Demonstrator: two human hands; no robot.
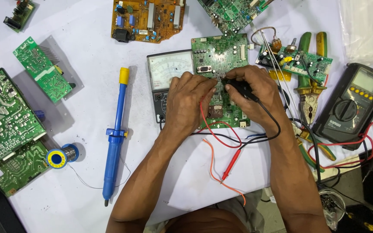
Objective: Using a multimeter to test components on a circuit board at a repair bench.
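Holding a black probe (239, 87), the right hand (255, 88) has its fingers closed around it, and the tip touches the green circuit board (221, 51) lying flat in the middle of the white table (87, 51). The left hand (189, 101) rests on the same board with its fingers curled, pinching a red wire (208, 127) against it. A red probe (231, 164) lies loose on the table below the hands. Under the board's left edge sits a meter with a needle dial (169, 69). A blue solder sucker (115, 138) lies to the left, and a dark digital meter (352, 105) is on the right.
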